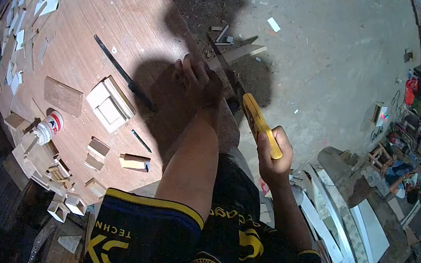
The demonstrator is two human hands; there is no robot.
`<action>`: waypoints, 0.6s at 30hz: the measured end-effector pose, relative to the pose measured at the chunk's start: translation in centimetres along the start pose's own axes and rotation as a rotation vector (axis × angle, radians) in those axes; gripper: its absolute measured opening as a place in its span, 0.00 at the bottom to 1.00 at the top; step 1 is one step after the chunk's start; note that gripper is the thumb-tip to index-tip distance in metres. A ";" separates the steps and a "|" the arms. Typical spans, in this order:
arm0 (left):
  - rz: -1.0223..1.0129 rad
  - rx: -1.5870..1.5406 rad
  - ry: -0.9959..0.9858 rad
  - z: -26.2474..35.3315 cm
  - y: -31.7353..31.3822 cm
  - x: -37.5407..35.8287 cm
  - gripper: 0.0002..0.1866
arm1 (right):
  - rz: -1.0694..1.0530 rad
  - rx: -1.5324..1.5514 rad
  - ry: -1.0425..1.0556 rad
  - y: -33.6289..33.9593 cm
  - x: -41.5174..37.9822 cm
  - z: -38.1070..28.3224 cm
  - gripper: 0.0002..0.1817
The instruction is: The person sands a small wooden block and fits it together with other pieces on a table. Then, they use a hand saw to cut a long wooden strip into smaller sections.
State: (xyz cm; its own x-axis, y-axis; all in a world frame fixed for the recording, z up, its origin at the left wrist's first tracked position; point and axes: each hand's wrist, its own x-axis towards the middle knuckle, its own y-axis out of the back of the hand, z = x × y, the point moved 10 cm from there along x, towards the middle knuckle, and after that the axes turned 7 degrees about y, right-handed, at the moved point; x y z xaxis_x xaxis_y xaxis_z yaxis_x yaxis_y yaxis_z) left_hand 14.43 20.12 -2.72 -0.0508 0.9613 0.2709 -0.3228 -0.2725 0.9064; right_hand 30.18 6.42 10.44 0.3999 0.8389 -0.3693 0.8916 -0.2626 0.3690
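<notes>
My right hand (276, 155) is wrapped round the yellow handle (257, 118) of a handsaw. The dark blade (226, 68) slants up and left from the handle, along the edge of the wooden table (145, 18). Just left of the blade, my left hand (200, 83) presses down at the table edge with its fingers bent. Whatever lies beneath these fingers is hidden by the hand and its shadow. A long dark tool (114, 63) lies on the table to the left of this hand.
Small wooden boxes (111, 106), a flat panel (63, 96), a white bottle (49, 125) and a pencil (141, 141) lie on the table. Offcuts (48, 5) cover its far left. Wood scraps (246, 53) are on the floor. A person (404, 179) is at the right, near long boards (336, 221).
</notes>
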 end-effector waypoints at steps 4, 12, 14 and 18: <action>-0.026 -0.022 0.074 -0.3 0.1 0.1 0.25 | -0.008 -0.048 0.055 0.2 0.1 0.1 0.14; 0.065 -0.014 0.069 0.2 1.2 0.6 0.18 | -0.060 -0.047 0.019 -0.7 0.2 -0.7 0.13; 0.077 0.010 0.074 0.9 2.8 1.4 0.18 | -0.098 -0.059 -0.024 -1.4 0.1 -0.8 0.12; 0.044 0.043 0.096 0.4 2.1 1.4 0.17 | -0.085 -0.199 -0.026 -2.5 1.3 -4.1 0.13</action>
State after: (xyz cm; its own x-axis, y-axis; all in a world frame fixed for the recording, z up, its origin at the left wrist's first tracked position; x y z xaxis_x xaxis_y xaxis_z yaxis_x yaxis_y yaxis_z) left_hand 14.06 20.89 -0.32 -0.1550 0.9472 0.2806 -0.2778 -0.3143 0.9077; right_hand 27.63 10.16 12.52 0.3326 0.8409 -0.4270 0.8638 -0.0900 0.4957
